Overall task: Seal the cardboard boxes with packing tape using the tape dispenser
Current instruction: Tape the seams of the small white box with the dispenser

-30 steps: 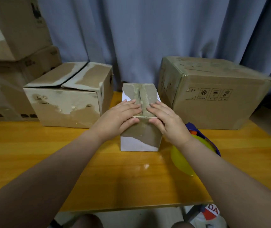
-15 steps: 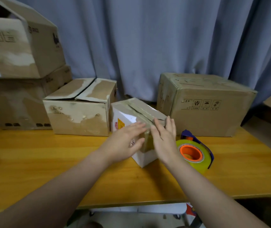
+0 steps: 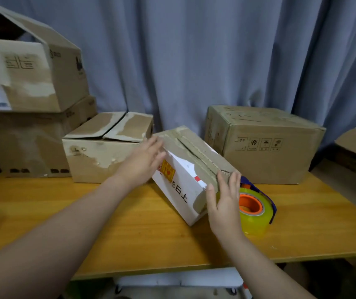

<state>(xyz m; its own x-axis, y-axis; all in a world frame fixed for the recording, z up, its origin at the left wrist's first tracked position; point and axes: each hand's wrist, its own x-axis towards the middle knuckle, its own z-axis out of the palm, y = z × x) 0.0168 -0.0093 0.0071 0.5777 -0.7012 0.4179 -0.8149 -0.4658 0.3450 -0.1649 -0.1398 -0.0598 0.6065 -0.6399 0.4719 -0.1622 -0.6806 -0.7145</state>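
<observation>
Two hands on one small box (image 3: 191, 162) here, sitting mid-desk and turned at a slant to the front edge of the desk (image 3: 65, 212). Its brown top has a strip of tape running along the seam. The white side, with a yellow sticker and some printed characters, faces the camera. Can't tell if it's flat on the wood or tipped up on one edge.

Left hand (image 3: 142, 162) is laid against the far left end of the box, fingers straight and close together, not curled round anything. Right hand (image 3: 224, 203) is flat against the near right end, fingers straight and pointing up, thumb spread a bit to the side. So the box is basically sandwiched between two flat palms.

Tape dispenser (image 3: 257, 212) lies on the desk just right of the small box, partly hidden behind the right hand. It has a yellowish clear roll, an orange core and a blue frame poking out the back. Can't tell whether the hand brushes it.

Along the back edge, the low box (image 3: 99, 156) with loose top flaps sits left of centre, very close to the small box's far end. The big closed box (image 3: 265, 145) with handling symbols on its front sits toward the back right. The stacked boxes (image 3: 32, 87) are at the back left corner, the top one with a flap up. Grey-blue curtain (image 3: 183, 50) hangs behind it all.
</observation>
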